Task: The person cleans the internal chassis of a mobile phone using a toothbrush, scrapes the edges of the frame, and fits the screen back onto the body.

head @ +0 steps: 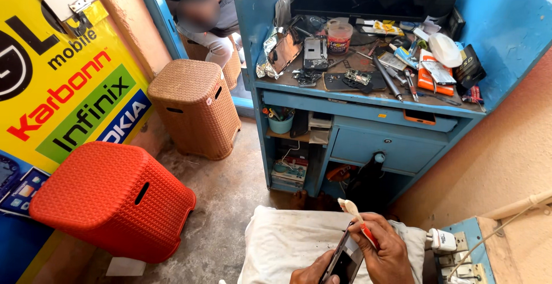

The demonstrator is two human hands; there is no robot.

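An orange stool (115, 200) sits far left, a tan wicker stool (195, 107) behind it. Low in the middle, over a white cloth (287, 244), my left hand (313, 273) grips the bottom of a phone (344, 261), fingers closed on it. My right hand (386, 249) pinches a toothbrush (357, 219) just above the phone. The blue bench (368, 108) stands beyond, cluttered.
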